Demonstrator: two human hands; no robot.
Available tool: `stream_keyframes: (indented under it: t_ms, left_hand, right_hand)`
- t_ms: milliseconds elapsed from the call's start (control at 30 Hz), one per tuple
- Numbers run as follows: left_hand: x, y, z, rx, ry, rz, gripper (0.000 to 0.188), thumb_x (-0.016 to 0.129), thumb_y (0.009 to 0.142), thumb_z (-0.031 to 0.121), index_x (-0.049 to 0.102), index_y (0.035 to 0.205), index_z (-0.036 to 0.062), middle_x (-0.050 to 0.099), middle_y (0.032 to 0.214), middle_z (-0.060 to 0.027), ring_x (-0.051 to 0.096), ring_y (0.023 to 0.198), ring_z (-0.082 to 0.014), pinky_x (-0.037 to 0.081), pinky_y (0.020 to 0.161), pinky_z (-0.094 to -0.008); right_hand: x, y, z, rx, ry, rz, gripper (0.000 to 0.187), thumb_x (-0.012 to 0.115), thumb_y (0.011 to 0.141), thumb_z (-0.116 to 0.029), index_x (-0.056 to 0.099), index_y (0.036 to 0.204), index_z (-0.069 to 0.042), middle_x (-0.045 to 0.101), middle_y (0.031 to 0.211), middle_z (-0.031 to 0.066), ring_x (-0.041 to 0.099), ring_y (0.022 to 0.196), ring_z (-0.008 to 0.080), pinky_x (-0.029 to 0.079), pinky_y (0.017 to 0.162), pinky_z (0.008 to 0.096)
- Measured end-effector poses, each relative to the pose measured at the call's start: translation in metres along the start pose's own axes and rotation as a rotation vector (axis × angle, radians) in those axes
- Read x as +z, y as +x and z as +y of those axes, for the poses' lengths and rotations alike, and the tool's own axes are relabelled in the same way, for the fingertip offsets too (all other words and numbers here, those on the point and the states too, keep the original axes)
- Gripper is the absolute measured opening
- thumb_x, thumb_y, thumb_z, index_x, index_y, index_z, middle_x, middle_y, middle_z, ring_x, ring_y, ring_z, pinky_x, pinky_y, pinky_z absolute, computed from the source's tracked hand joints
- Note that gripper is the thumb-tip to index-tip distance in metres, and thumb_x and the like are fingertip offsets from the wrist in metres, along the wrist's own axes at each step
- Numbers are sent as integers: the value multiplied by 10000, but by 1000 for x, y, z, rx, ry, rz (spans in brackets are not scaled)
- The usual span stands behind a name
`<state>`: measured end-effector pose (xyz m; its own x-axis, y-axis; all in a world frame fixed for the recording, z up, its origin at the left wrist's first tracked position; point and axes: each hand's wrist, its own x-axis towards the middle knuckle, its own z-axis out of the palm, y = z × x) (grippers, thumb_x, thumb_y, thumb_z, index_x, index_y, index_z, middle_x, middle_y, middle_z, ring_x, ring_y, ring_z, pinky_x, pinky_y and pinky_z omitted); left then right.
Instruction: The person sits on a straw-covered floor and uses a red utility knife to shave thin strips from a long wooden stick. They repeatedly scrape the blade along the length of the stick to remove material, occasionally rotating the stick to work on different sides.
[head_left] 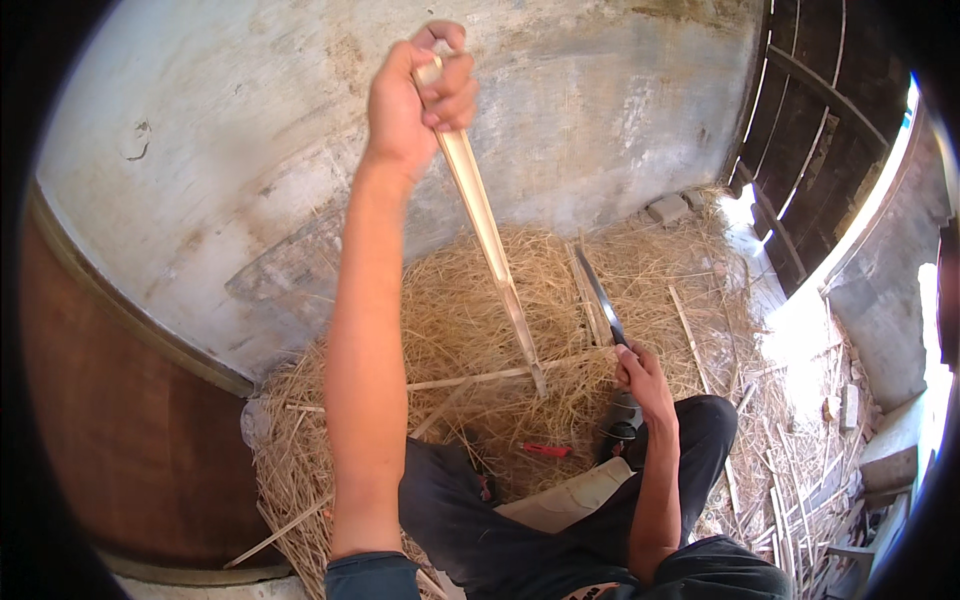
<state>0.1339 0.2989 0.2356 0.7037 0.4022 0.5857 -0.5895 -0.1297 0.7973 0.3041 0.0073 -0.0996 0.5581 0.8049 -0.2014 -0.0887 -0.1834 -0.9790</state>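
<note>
My left hand (422,100) is raised high in front of the wall, its fingers wrapped round the upper end of a long split bamboo strip (473,190). The strip slants down to the right, pale and hollowed along its length, and its lower tip hangs over the shavings. Lower and to the right, my right hand (644,380) grips the handle of a knife (598,288). Its long, narrow blade points up and away to the left, apart from the strip in my left hand.
A heap of bamboo shavings (440,290) covers the floor up to the stained wall (560,110). Between my legs lie a small red tool (547,451) and a pale curved piece (575,497). Loose strips (690,335) lie to the right. A brown panel (120,400) stands at left.
</note>
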Motion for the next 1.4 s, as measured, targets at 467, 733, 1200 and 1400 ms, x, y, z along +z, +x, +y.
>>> stream_keyframes:
  t_ms: [467, 733, 1200, 1400]
  left_hand:
    - [35, -13, -24, -18, -33, 19, 149, 396, 1000, 260, 483, 954, 149, 251, 580, 91, 191, 486, -48, 192, 455, -248]
    - [49, -14, -21, 69, -48, 52, 207, 390, 970, 163, 509, 1138, 145, 302, 629, 62, 224, 479, -49, 218, 454, -243]
    - [42, -7, -23, 58, -24, 21, 236, 375, 918, 109, 489, 1116, 167, 300, 637, 60, 214, 474, -43, 190, 441, -238]
    - [38, -12, -29, 58, -64, -9, 178, 392, 919, 128, 470, 1073, 171, 289, 622, 62, 207, 470, -46, 179, 435, -239]
  right_hand:
    - [97, -59, -52, -46, 618, -190, 408, 374, 1163, -416, 544, 1091, -52, 412, 727, -35, 360, 560, 71, 307, 497, 250]
    - [106, -62, -64, -173, 632, -71, 417, 362, 1163, -428, 523, 1042, -63, 404, 699, -33, 365, 549, 69, 306, 486, 246]
    - [107, -56, -62, -394, 868, 82, 412, 358, 1157, -442, 494, 992, -91, 409, 697, -26, 350, 538, 89, 296, 472, 264]
    - [97, -44, -56, 33, 462, -163, 393, 398, 1146, -432, 538, 1039, -80, 405, 690, -35, 339, 525, 75, 271, 469, 255]
